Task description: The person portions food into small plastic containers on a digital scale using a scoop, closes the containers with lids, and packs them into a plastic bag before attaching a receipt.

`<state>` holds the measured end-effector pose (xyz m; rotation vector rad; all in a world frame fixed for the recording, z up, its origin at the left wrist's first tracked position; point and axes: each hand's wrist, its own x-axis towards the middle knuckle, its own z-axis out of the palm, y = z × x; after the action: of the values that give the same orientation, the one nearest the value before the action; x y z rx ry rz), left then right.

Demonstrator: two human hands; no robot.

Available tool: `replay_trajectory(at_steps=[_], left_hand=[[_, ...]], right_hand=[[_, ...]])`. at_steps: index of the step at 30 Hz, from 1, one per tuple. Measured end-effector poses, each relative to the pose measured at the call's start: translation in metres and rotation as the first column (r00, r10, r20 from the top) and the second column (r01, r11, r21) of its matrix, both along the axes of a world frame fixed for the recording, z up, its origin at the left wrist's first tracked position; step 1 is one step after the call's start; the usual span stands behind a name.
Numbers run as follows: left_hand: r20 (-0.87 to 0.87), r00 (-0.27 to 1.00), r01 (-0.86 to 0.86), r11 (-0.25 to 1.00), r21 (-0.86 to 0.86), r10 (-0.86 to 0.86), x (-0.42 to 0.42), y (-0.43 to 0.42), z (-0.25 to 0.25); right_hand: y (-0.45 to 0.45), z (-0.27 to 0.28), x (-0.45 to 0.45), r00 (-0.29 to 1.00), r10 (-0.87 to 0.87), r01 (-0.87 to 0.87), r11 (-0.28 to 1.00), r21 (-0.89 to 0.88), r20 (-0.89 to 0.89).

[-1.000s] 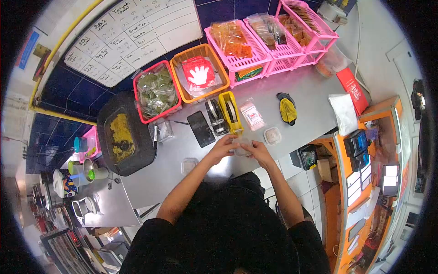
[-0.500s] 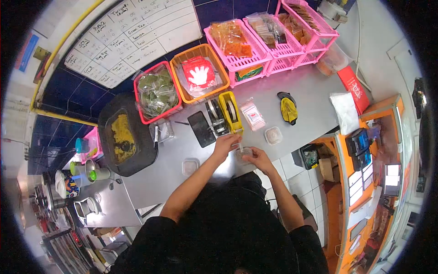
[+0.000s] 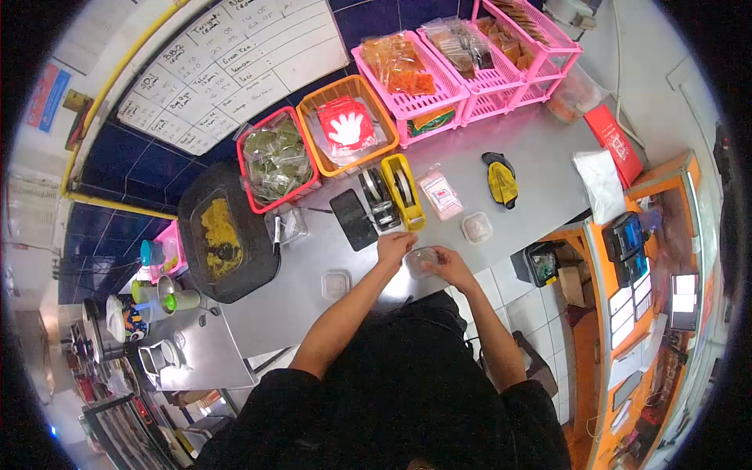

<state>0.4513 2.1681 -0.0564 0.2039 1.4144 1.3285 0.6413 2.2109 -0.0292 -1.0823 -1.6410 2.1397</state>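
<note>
My right hand [image 3: 454, 270] is wrapped round the side of a small clear plastic tub [image 3: 421, 263], holding it near the table's front edge. My left hand [image 3: 396, 249] is beside the tub's far left rim, fingertips pinched together; whatever is between them is too small to make out. Just beyond that hand stands a yellow tape dispenser [image 3: 403, 192]. A second clear tub [image 3: 476, 228] rests to the right, its contents pale. Another clear tub [image 3: 336, 285] sits left of my left forearm.
Behind the dispenser are an orange basket [image 3: 381, 149], a red basket [image 3: 314, 185] of green packets and pink racks [image 3: 460, 102]. A black phone-like slab [image 3: 352, 220], a pink-white packet [image 3: 441, 195] and a yellow-black pouch [image 3: 501, 182] lie on the metal table. A dark pan [image 3: 262, 270] stands left.
The whole view has shifted slightly right. My left fingertips have drawn a little away from the dispenser's front end. The tub stays in my right hand.
</note>
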Motion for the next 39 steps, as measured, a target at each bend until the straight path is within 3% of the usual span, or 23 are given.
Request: replay_trajectory(at_steps=[1, 2, 3, 5, 6, 7, 9, 11, 14, 17, 18, 20, 23, 24, 27, 29, 33, 35, 37, 38, 39], left_hand=[[-0.031, 0.999, 0.009, 0.997, -0.082, -0.011, 0.001, -0.005, -0.007], [0.072, 0.997, 0.018, 0.999, -0.046, -0.015, 0.002, -0.009, -0.013], [0.070, 0.997, 0.024, 0.998, -0.051, -0.020, 0.001, -0.009, -0.009], [0.247, 0.969, 0.052, 0.986, -0.156, -0.012, 0.007, -0.015, -0.004], [0.323, 0.945, 0.106, 0.984, -0.143, -0.055, 0.004, -0.018, -0.024], [0.329, 0.943, 0.110, 0.984, -0.144, -0.057, 0.005, -0.020, -0.025], [0.531, 0.838, 0.253, 0.951, -0.178, -0.123, 0.010, -0.027, -0.027], [0.565, 0.813, 0.282, 0.943, -0.174, -0.139, 0.015, -0.032, -0.030], [0.729, 0.672, 0.359, 0.918, -0.168, -0.130, 0.014, -0.038, -0.032], [0.740, 0.670, 0.371, 0.892, -0.259, -0.064, 0.015, -0.030, 0.024], [0.741, 0.669, 0.369, 0.892, -0.261, -0.060, 0.014, -0.031, 0.022], [0.797, 0.580, 0.407, 0.907, -0.105, -0.168, 0.012, -0.031, 0.020], [0.793, 0.603, 0.392, 0.898, -0.200, -0.087, 0.015, -0.028, 0.028], [0.793, 0.603, 0.392, 0.898, -0.199, -0.088, 0.014, -0.029, 0.026], [0.845, 0.479, 0.455, 0.890, -0.008, -0.237, 0.012, -0.036, 0.026], [0.757, 0.583, 0.486, 0.874, -0.032, -0.296, 0.015, -0.038, 0.035], [0.835, 0.490, 0.396, 0.917, 0.042, -0.250, 0.020, -0.042, 0.016], [0.678, 0.717, 0.398, 0.893, -0.211, -0.159, 0.015, -0.044, 0.019], [0.637, 0.754, 0.369, 0.906, -0.208, -0.162, 0.004, -0.049, 0.036], [0.589, 0.793, 0.334, 0.919, -0.209, -0.155, -0.005, -0.052, 0.047], [0.545, 0.812, 0.317, 0.942, -0.108, -0.211, -0.016, -0.058, 0.061]], right_hand=[[0.002, -0.005, 0.001, 0.999, 0.022, -0.022, 1.000, 0.008, 0.023], [0.003, -0.010, 0.001, 1.000, 0.020, -0.021, 1.000, 0.013, 0.017], [-0.001, -0.011, 0.003, 0.999, 0.021, -0.021, 1.000, -0.009, -0.033], [-0.015, -0.014, 0.011, 0.997, 0.016, -0.019, 0.999, -0.048, -0.071], [-0.018, -0.005, 0.013, 0.997, -0.019, 0.012, 0.996, -0.092, -0.072], [-0.019, 0.003, 0.013, 0.996, -0.051, 0.042, 0.991, -0.130, -0.072], [-0.019, 0.017, 0.015, 0.998, -0.051, 0.045, 0.992, -0.116, -0.047], [-0.024, 0.018, 0.018, 0.998, -0.053, 0.051, 0.993, -0.103, -0.020], [-0.034, 0.011, 0.021, 0.992, -0.103, 0.095, 0.989, -0.116, -0.069], [-0.042, 0.012, 0.016, 0.985, -0.136, 0.125, 0.986, -0.111, -0.102], [-0.044, 0.010, 0.013, 0.973, -0.170, 0.154, 0.982, -0.110, -0.155], [-0.045, 0.008, 0.010, 0.957, -0.201, 0.182, 0.977, -0.109, -0.208], [-0.041, 0.020, 0.009, 0.953, -0.240, 0.220, 0.968, -0.124, -0.184], [-0.039, 0.022, 0.011, 0.973, -0.180, 0.166, 0.981, -0.103, -0.145], [-0.039, 0.023, 0.012, 0.987, -0.127, 0.121, 0.990, -0.068, -0.102], [-0.039, 0.023, 0.013, 0.986, -0.135, 0.130, 0.990, -0.049, -0.101], [-0.034, 0.030, 0.016, 0.980, -0.193, 0.188, 0.976, -0.107, -0.041], [-0.027, 0.022, 0.024, 0.975, -0.222, 0.217, 0.969, -0.115, -0.029], [-0.014, 0.012, 0.042, 0.952, -0.291, 0.306, 0.927, -0.219, 0.099], [-0.008, -0.007, 0.053, 0.906, -0.418, 0.423, 0.883, -0.203, 0.067], [0.003, 0.006, 0.069, 0.877, -0.449, 0.471, 0.874, -0.121, 0.170]])
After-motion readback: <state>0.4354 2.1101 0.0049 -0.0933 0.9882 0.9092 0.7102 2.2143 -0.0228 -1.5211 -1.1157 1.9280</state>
